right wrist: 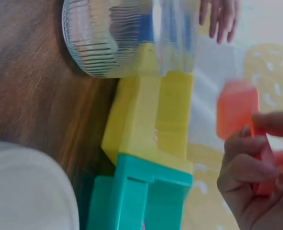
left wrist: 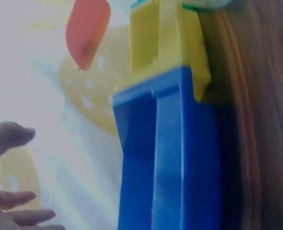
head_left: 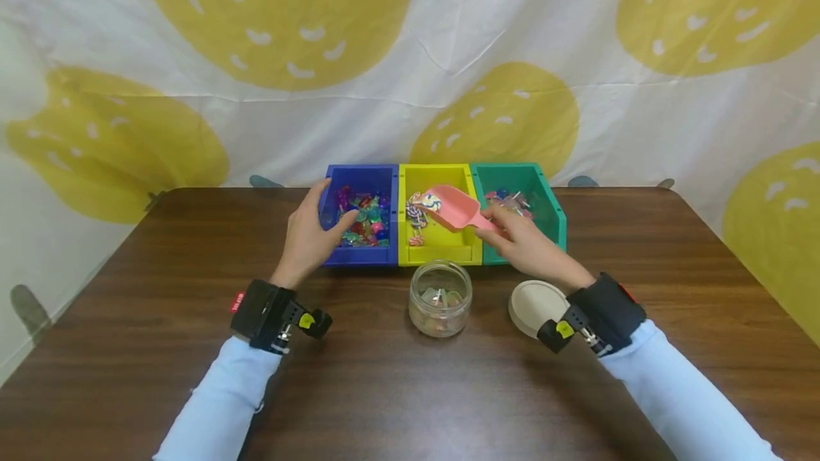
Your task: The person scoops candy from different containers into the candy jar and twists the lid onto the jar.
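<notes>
My right hand point(head_left: 524, 242) grips the handle of a pink scoop point(head_left: 456, 208), fingers curled round it in the right wrist view. The scoop is tilted over the yellow bin point(head_left: 440, 255), and swirl-patterned pieces point(head_left: 430, 202) show at its lip. More swirled pieces point(head_left: 416, 218) lie in that bin's left part. Beside the blue bin point(head_left: 361, 256) is my left hand point(head_left: 310, 237), thumb and fingers spread and holding nothing. Colourful translucent beads point(head_left: 368, 223) fill the bottom of the blue bin. In the left wrist view the left fingers point(left wrist: 21, 197) hang apart from it.
A ribbed clear jar point(head_left: 440, 308) with small pieces inside stands in front of the yellow bin. To its right a pale round lid point(head_left: 537, 304) lies on the wooden table point(head_left: 410, 397). The green bin point(head_left: 547, 208) holds assorted pieces. A patterned cloth point(head_left: 487, 20) hangs behind.
</notes>
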The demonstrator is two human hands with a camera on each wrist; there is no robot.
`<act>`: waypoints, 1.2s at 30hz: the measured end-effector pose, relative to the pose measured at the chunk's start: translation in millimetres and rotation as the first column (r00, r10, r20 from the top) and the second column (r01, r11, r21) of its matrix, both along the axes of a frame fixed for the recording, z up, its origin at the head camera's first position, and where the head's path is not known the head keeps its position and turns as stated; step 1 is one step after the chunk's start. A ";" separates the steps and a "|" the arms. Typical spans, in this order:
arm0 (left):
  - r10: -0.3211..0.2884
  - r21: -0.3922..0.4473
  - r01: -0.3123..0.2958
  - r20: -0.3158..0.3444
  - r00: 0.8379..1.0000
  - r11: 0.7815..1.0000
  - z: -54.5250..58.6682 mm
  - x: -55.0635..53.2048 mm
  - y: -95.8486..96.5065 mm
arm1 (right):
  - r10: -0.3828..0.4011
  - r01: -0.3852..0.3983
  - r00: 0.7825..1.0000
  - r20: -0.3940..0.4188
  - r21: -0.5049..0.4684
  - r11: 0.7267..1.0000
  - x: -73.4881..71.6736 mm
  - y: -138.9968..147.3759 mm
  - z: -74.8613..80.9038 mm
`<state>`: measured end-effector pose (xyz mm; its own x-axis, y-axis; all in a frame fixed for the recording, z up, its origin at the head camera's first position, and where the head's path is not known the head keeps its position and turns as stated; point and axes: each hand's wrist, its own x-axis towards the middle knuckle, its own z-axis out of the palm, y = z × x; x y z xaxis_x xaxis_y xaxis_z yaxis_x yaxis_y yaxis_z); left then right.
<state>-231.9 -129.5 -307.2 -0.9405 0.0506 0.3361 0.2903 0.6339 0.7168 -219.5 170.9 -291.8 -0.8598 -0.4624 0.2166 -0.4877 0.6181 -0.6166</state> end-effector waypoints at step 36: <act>-0.586 -0.019 0.620 0.301 0.752 0.785 -31.3 26.8 60.9 | 0.138 -0.093 0.980 -0.144 0.284 0.954 51.4 17.6 38.9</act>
